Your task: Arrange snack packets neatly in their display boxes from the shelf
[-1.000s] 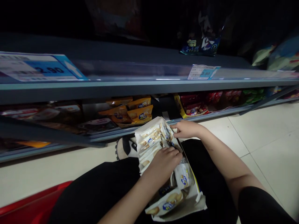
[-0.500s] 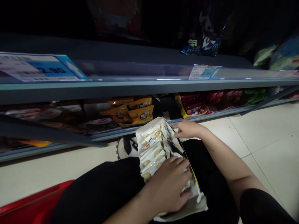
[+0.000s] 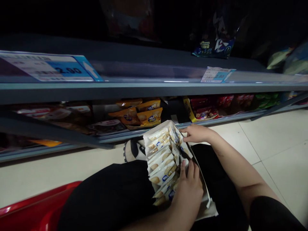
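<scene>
An open white cardboard box rests slanted on my lap, holding rows of small white snack packets with biscuit pictures and blue logos. My right hand grips the box's far right rim, its fingers bent over the edge. Inside the box, my left hand presses down on the packets of the right-hand row, fingers stretched and slightly apart. Its thumb is hidden, and part of the packets beneath it is covered. A torn flap hangs at the box's near end.
Ahead, the bottom shelf holds orange snack bags and a yellow-edged box of red bags. Above runs a shelf edge with price tags. A red plastic container stands at lower left. My shoe is on the tiled floor.
My left hand has shifted right and turned more upright, uncovering more packets at the near left. My right hand stays on the rim. The view has swung slightly left.
</scene>
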Demonstrator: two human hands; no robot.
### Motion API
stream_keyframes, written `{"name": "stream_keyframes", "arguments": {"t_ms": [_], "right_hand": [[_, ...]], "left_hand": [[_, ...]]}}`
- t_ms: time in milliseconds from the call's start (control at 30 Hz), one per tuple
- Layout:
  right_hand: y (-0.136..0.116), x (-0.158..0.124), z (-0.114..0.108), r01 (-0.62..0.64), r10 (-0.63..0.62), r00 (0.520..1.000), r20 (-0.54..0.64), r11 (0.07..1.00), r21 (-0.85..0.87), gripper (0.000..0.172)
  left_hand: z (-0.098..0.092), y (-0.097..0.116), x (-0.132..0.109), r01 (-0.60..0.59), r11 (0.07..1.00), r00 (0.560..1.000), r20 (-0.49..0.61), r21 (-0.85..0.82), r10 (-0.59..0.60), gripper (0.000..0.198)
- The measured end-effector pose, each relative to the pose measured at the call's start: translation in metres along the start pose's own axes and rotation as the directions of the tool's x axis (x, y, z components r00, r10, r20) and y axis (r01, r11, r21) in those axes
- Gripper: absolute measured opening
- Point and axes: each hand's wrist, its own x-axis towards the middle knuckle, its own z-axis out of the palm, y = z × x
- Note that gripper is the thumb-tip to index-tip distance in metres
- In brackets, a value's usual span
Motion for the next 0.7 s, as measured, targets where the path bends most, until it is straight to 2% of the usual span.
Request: {"name": "stream_keyframes", "arguments": {"t_ms": [133, 300, 400, 500, 567, 600, 633, 667, 700], "right_hand": [[0.000, 0.000, 0.001, -0.008, 0.008, 1.000, -0.002, 1.000, -0.011, 0.040], [0.000, 0.000, 0.000, -0.005, 0.005, 1.000, -0.005, 1.000, 0.026, 0.037], [0.001, -0.001, 0.000, 0.000, 0.000, 1.000, -0.001, 0.999, 0.049, 0.037], [0.006, -0.004, 0.003, 0.026, -0.024, 1.000, -0.019, 0.994, 0.108, 0.038], [0.010, -0.002, 0.004, 0.034, -0.009, 0.993, -0.119, 0.978, 0.208, 0.045], [0.012, 0.001, 0.003, 0.028, 0.027, 0.978, -0.205, 0.965, 0.261, 0.048], [0.013, 0.008, 0.001, 0.009, 0.084, 0.949, -0.303, 0.956, 0.293, 0.049], [0.015, 0.017, -0.004, -0.031, 0.150, 0.904, -0.400, 0.957, 0.289, 0.047], [0.016, 0.029, -0.009, -0.094, 0.203, 0.853, -0.481, 0.966, 0.240, 0.043]], "left_hand": [[-0.002, -0.002, -0.003, 0.005, 1.000, 1.000, -0.014, 0.012, -0.005, 0.037], [-0.023, -0.022, -0.006, -0.087, 0.983, 0.993, 0.062, -0.163, 0.098, 0.047], [-0.032, -0.031, -0.005, -0.104, 0.959, 0.985, 0.109, -0.264, 0.136, 0.047], [-0.045, -0.053, -0.008, -0.141, 0.878, 0.972, 0.106, -0.458, 0.211, 0.050], [-0.058, -0.080, -0.014, -0.160, 0.794, 0.973, 0.043, -0.586, 0.227, 0.054], [-0.065, -0.096, -0.018, -0.143, 0.774, 0.982, 0.011, -0.616, 0.191, 0.051], [-0.070, -0.113, -0.022, -0.093, 0.778, 0.995, -0.036, -0.621, 0.091, 0.046], [-0.074, -0.130, -0.026, -0.015, 0.785, 0.995, -0.089, -0.619, -0.051, 0.041], [-0.077, -0.147, -0.030, 0.069, 0.780, 0.967, -0.152, -0.622, -0.206, 0.037]]}}
